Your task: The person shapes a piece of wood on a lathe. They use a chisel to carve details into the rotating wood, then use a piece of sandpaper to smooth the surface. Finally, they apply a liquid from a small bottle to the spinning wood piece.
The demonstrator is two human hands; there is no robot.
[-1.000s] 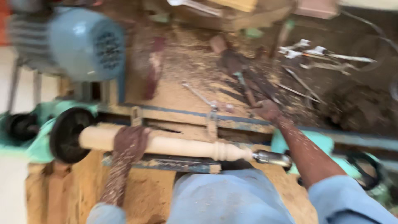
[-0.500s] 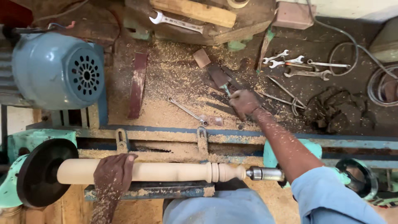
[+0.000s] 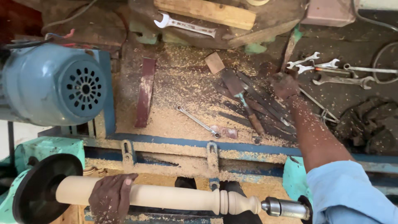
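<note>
Lathe bed (image 3: 248,146) across the view, motor (image 3: 54,85) far left. Spindle (image 3: 166,197) mounted lengthwise, left to right, nearest the body. Left hand (image 3: 110,197) draped over its left part, fingers loosely curled. Right hand (image 3: 285,85) well apart, reaching away over chisels (image 3: 248,99) lying aslant in sawdust; grip unclear.

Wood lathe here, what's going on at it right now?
A person stands over a wood lathe. Their left hand rests on a pale turned wooden spindle mounted between a black faceplate and the metal tailstock centre. Their right hand, dusted with sawdust, reaches across the blue bed rail to a row of dark turning chisels lying in shavings. Wrenches lie further right, and a blue motor sits to the left.
</note>
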